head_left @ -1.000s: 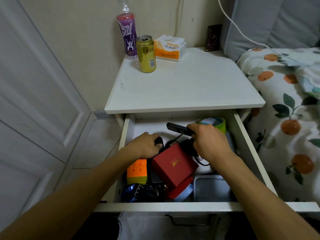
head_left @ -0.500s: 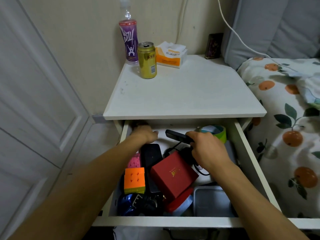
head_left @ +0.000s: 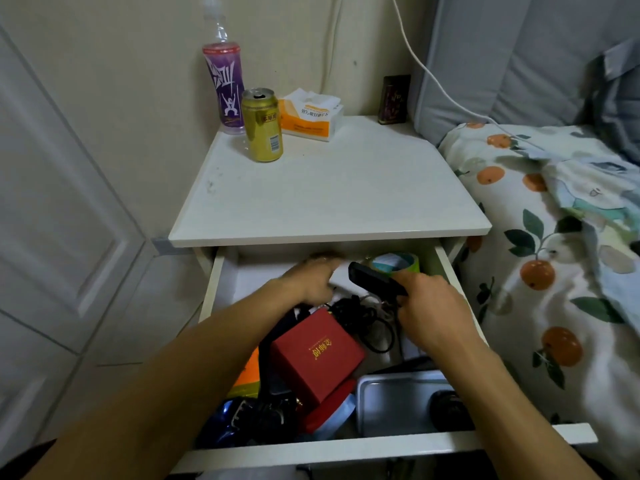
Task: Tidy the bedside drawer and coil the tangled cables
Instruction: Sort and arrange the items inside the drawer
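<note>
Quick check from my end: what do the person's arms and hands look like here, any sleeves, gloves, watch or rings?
Both forearms are bare as far as the frame shows, with no sleeves in view. The left hand and right hand wear no gloves. No watch or wristband shows on either wrist. The left hand's fingers are motion-blurred, so I cannot tell whether it wears a ring; none shows on the right hand.

The drawer [head_left: 446, 441] front half is crowded by the red box [head_left: 317, 355], tangled cables [head_left: 367, 317] and metal tray [head_left: 391, 400]; bare floor is left at the back-left, though blur possibly hides more there.
</note>
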### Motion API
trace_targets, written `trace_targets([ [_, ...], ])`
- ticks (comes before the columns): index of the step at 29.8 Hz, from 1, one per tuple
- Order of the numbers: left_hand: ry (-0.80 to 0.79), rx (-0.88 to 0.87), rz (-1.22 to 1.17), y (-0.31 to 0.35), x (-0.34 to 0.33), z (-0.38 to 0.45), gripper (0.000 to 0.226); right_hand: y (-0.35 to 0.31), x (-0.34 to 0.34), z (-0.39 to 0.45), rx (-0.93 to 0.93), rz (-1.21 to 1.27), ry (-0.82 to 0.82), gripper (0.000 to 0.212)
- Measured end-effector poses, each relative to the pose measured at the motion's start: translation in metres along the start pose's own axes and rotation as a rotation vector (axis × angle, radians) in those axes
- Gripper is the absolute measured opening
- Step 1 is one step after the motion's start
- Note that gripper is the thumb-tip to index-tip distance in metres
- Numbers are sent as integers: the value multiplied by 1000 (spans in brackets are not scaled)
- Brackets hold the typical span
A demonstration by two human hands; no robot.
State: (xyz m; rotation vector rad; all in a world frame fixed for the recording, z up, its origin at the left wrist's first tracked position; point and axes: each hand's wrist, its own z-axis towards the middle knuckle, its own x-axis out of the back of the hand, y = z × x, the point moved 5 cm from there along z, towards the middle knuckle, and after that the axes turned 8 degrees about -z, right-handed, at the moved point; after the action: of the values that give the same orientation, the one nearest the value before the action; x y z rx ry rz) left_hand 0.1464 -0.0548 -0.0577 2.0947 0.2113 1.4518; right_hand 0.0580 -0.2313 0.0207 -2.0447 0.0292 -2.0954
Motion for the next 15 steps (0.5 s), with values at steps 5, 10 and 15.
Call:
trace_targets([
  [5, -24, -76, -194, 45, -16, 24, 52, 25, 5, -8, -95, 57, -13, 41],
  [10, -77, -12, -320, 46, -31, 16, 35, 28, 11, -10, -105, 64, -13, 14],
  [15, -183, -24, -209, 38, -33, 5, 29, 28, 16, -8, -97, 90, -29, 17],
])
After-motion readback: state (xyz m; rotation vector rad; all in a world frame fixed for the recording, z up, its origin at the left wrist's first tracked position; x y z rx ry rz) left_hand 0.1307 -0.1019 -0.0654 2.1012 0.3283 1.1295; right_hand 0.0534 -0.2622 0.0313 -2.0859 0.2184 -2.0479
